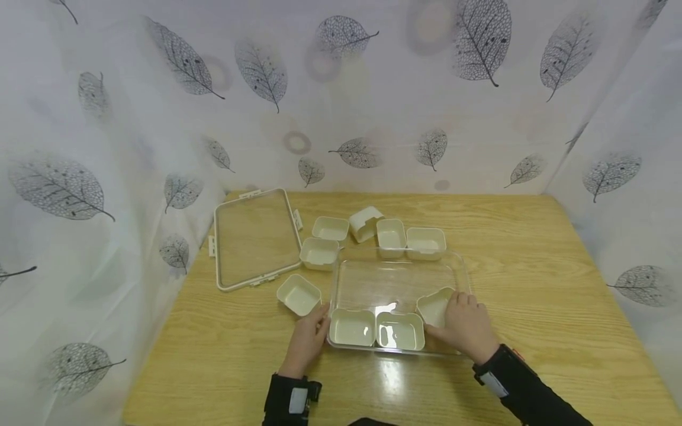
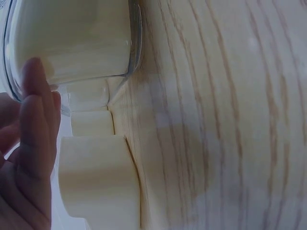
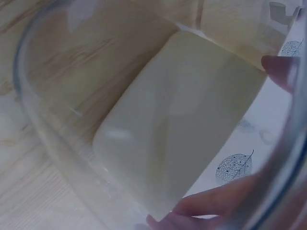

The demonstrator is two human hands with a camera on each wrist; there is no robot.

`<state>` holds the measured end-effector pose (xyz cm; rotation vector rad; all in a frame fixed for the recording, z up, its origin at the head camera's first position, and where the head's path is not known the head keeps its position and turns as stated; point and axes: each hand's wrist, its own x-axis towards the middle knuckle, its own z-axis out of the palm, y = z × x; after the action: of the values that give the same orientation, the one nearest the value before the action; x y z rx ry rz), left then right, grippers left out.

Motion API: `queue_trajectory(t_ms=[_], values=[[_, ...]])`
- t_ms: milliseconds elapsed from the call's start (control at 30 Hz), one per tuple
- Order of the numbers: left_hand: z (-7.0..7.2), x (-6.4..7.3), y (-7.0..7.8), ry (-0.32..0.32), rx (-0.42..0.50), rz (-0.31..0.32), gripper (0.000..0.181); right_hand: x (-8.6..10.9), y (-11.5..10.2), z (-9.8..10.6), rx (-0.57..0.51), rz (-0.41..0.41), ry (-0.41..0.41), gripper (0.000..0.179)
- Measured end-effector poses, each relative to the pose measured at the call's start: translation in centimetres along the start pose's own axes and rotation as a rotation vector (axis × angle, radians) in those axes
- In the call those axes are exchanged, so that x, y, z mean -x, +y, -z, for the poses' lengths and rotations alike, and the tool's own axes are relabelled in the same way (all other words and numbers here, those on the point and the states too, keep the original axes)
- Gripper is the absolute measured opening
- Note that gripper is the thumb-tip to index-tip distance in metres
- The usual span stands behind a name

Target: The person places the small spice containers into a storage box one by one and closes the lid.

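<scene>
A clear plastic box (image 1: 405,272) sits on the table. Along its near side stand two small cream bins, the left bin (image 1: 352,328) and the middle bin (image 1: 401,332). With thumb and fingers my right hand (image 1: 469,325) pinches a third cream bin (image 1: 434,307), which is tilted at the box's right end. In the right wrist view this bin (image 3: 177,120) shows through the box's clear wall, fingers at two of its edges. My left hand (image 1: 308,338) rests at the box's left wall, its fairly straight fingers (image 2: 36,110) touching the outside near the rim.
One loose cream bin (image 1: 299,294) lies left of the box. Several more stand behind, among them an upright bin (image 1: 391,235) and one tipped bin (image 1: 365,223). At the back left lies a clear lid (image 1: 256,236) with a white frame and clips. Leaf-printed curtains (image 1: 373,106) surround the table.
</scene>
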<state>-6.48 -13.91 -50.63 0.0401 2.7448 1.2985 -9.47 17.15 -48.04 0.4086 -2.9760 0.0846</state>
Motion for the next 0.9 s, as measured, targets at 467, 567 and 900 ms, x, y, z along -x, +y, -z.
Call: queue_trajectory(t_ms=[467, 567, 900], values=[[-0.3, 0.1, -0.1, -0.005, 0.027, 0.014, 0.036, -2.1, 1.6, 1.2, -0.203, 0.163, -0.116, 0.043], [-0.4, 0.1, 0.0, -0.008, 0.032, 0.012, 0.035, -2.3, 2.3, 0.9, -0.266, 0.192, -0.158, 0.039], [-0.3, 0.0, 0.4, -0.027, 0.039, 0.040, 0.036, -2.8, 4.6, 0.7, -0.365, 0.278, -0.269, 0.048]])
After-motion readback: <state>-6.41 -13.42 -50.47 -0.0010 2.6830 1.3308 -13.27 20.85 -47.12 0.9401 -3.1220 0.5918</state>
